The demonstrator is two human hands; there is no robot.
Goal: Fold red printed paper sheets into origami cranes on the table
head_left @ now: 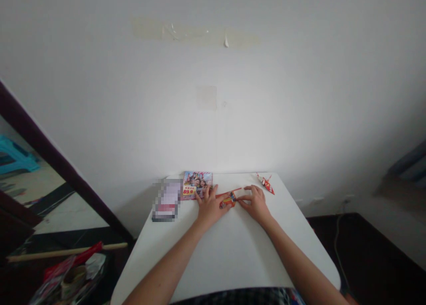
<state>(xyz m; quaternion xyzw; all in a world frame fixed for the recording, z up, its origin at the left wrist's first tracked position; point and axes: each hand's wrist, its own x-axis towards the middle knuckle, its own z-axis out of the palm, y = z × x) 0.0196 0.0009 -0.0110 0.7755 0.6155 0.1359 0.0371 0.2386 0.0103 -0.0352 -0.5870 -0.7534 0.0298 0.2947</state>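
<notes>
A small folded piece of red printed paper (229, 200) lies on the white table (233, 247), between my two hands. My left hand (209, 204) rests on the table with its fingers spread, and its thumb presses the paper's left end. My right hand (253, 202) has its fingers curled and pinches the paper's right end. A finished red folded paper figure (266, 183) lies near the far right corner, just beyond my right hand.
A stack of colourful printed flyers (197, 184) lies at the table's far edge, beside a blurred-out patch (166, 200). The table stands against a white wall. At the lower left a wooden stick (66, 251) and clutter lie on the floor.
</notes>
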